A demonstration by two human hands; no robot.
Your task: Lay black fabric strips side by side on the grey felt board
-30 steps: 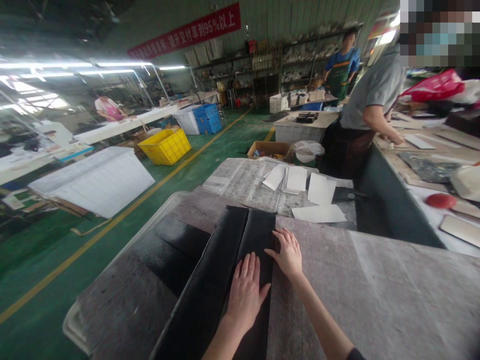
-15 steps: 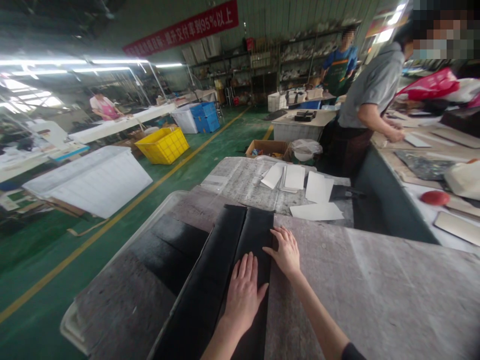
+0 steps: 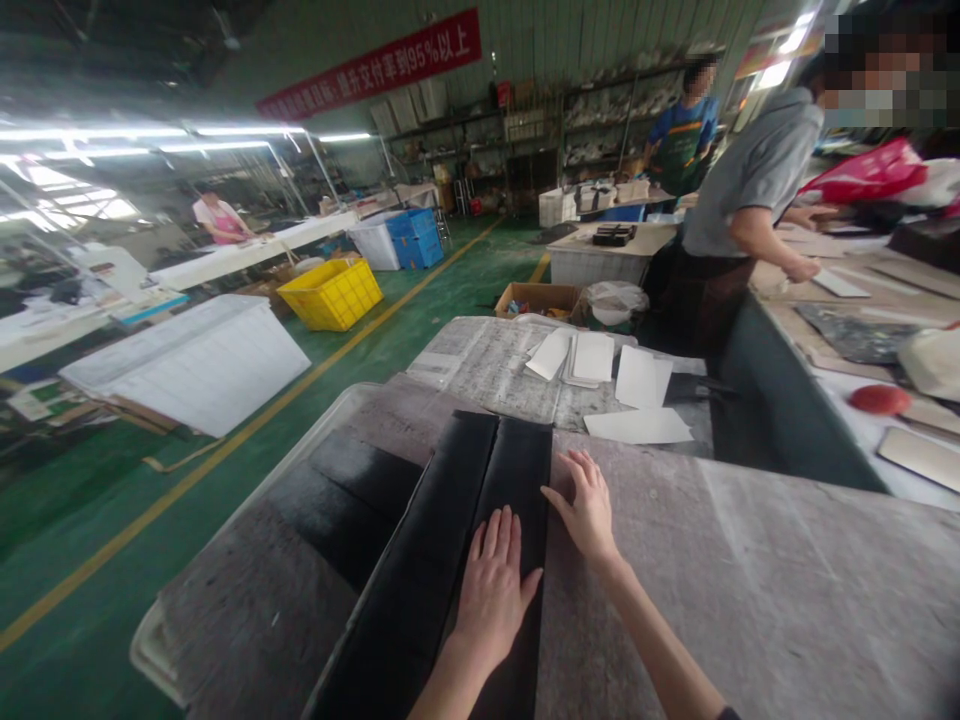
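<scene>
Two long black strips of sheet material lie side by side on a worn grey-brown board (image 3: 750,590): a left strip (image 3: 435,525) and a right strip (image 3: 517,465). My left hand (image 3: 493,590) rests flat on the right strip, fingers stretched forward and thumb out to the side. Just off that strip's right edge is my right hand (image 3: 589,510), with thumb and fingers apart and nothing in it. Its thumb tip is at the edge; I cannot tell whether it touches. Darker black pieces (image 3: 360,490) lie on the board farther left.
White rectangular pieces (image 3: 592,357) lie on a second board (image 3: 480,350) ahead. A co-worker in a grey shirt (image 3: 757,165) stands at a bench to the right. Beyond are a cardboard box (image 3: 536,300), a yellow crate (image 3: 330,295) and a white bin (image 3: 195,350).
My right hand has shifted slightly right, off the strip's edge. My left hand stays flat on the strip. The grey-shirted co-worker's hands have moved apart.
</scene>
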